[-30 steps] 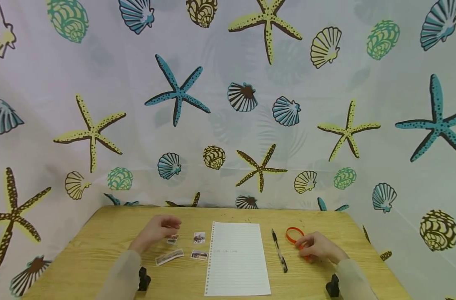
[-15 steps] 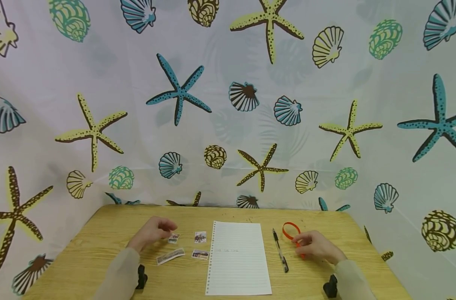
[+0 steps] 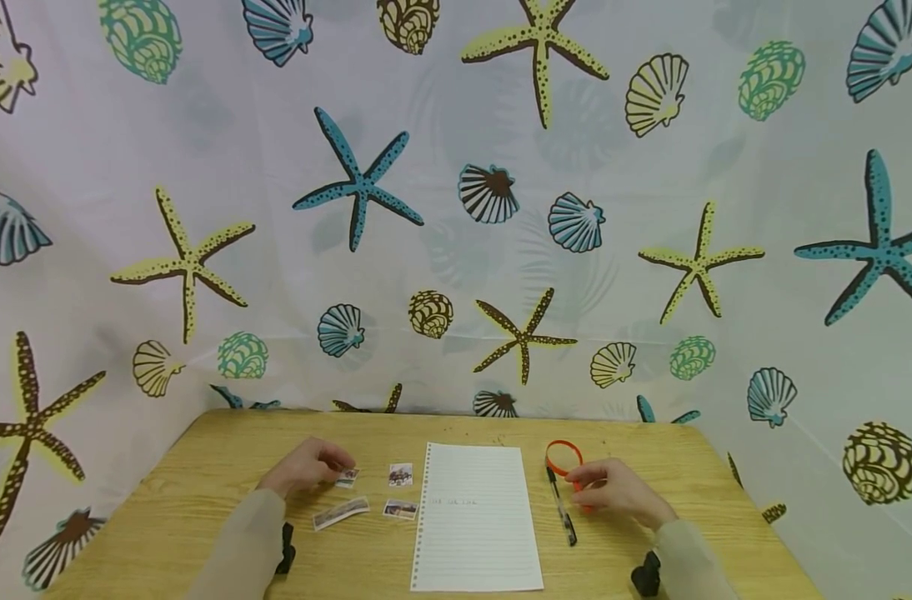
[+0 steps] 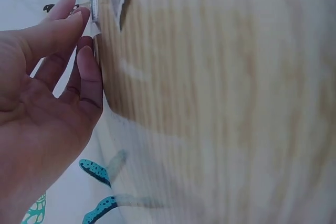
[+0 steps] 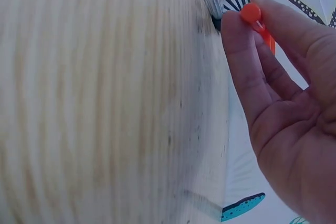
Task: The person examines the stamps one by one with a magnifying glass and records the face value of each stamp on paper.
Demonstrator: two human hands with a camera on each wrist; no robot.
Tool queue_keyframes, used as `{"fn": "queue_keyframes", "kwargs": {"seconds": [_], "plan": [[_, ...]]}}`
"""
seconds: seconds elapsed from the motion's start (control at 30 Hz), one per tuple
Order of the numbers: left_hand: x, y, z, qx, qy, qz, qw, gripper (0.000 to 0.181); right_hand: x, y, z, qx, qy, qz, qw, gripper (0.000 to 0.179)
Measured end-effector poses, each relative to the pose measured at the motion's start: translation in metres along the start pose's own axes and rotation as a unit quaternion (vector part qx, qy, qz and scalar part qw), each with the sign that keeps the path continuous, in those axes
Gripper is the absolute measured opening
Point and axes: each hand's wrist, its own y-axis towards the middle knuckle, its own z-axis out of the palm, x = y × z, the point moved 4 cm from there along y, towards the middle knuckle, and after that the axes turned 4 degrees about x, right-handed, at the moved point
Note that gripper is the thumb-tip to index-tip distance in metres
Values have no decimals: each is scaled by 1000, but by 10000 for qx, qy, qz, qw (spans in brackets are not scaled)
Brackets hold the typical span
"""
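My right hand (image 3: 623, 492) pinches the handle of an orange-rimmed magnifying glass (image 3: 564, 458). Its round lens points away from me, over the top of a clear-barrelled pen (image 3: 561, 508). In the right wrist view, the rounded end of the orange handle (image 5: 251, 13) shows between thumb and fingers. My left hand (image 3: 309, 467) has loosely bent fingers at the edge of a small postage stamp (image 3: 347, 478). Whether they touch it is unclear. Two more stamps, an upright one (image 3: 400, 474) and a wide one (image 3: 401, 509), lie to its right. A long stamp (image 3: 341, 513) lies nearer me.
A sheet of lined paper (image 3: 477, 542) with a faint line of handwriting lies mid-table, between the stamps and the pen. Beyond the wooden table (image 3: 276, 429) and at its sides hangs a white curtain (image 3: 441, 250) printed with shells and starfish.
My right hand has carried the magnifying glass leftward, from right of the pen to over its upper end. The left hand drew back slightly from the small stamp, then came down beside it.
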Motion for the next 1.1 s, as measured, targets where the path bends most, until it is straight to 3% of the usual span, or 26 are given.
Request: {"fn": "queue_keyframes", "kwargs": {"seconds": [0.37, 0.57, 1.1], "plan": [[1, 2, 2, -287, 270, -469, 9981, 26, 6, 8, 16, 230, 26, -161, 9996, 36], [0, 2, 2, -255, 192, -294, 9991, 26, 6, 11, 22, 290, 161, -164, 9993, 36], [0, -9, -1, -58, 249, -245, 9994, 30, 21, 22, 38, 331, 55, -262, 9991, 34]]}}
